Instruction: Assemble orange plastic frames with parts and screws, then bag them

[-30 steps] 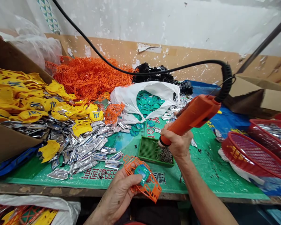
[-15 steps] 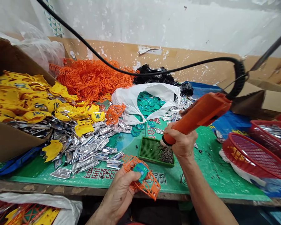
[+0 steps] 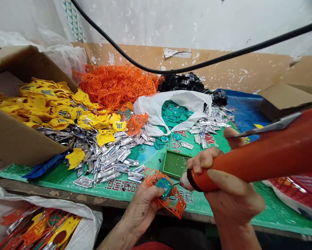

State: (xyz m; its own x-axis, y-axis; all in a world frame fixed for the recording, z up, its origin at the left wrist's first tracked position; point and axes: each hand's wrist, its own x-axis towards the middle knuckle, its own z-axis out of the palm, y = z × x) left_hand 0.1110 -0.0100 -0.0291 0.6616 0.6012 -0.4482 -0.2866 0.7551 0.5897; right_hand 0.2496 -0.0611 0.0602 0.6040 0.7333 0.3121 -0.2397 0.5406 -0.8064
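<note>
My left hand [image 3: 142, 201] grips an orange plastic frame [image 3: 176, 205], its thumb pressing a small teal plastic piece [image 3: 164, 187] onto it. My right hand [image 3: 231, 194] is wrapped round an orange electric screwdriver [image 3: 260, 152], held nearly level. The thin tip of the screwdriver points left and reaches the edge of the teal piece; whether it touches a screw I cannot make out. Just behind the tip sits a green mesh tray [image 3: 173, 165]; its right side, where small screws lie, is partly hidden by my right hand.
Left are a cardboard box [image 3: 23, 142] of yellow pieces [image 3: 54, 104] and a heap of silver parts [image 3: 106, 156]. Behind lie orange frames [image 3: 116, 86] and a white bag [image 3: 148, 107] of teal pieces. A black cable [image 3: 135, 64] crosses above. A red basket [image 3: 298, 187] stands right.
My right hand has brought the screwdriver from over the screw tray down and toward the frame, turning it more level. My left hand keeps its hold. The view has shifted slightly.
</note>
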